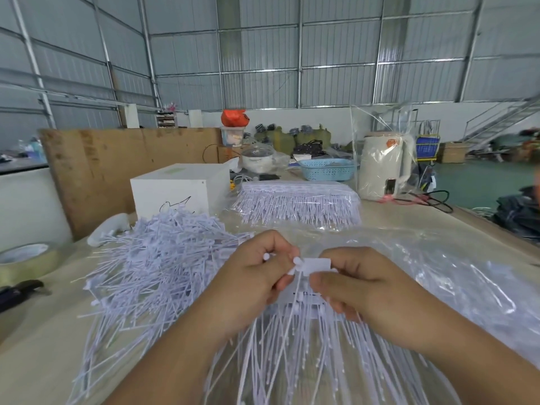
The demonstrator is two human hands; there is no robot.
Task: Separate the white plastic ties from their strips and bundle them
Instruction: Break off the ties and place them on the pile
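My left hand (251, 276) and my right hand (359, 285) meet over the middle of the table. Between them sits a strip of white plastic ties (317, 264), its flat tag end up and its thin tails (292, 355) fanning down toward me. My right hand grips the strip by its tag end. My left hand pinches the head of a single tie (296, 263) at the strip's left end. A loose heap of separated ties (157, 258) lies to the left. A stack of uncut tie strips (298, 200) lies farther back.
Clear plastic sheeting (438, 273) covers the table to the right. A white box (178, 191) stands behind the heap. A tape roll (26, 261) and dark pliers (20, 290) lie at the left edge. A blue basket (327, 169) and a bagged kettle (382, 168) stand at the back.
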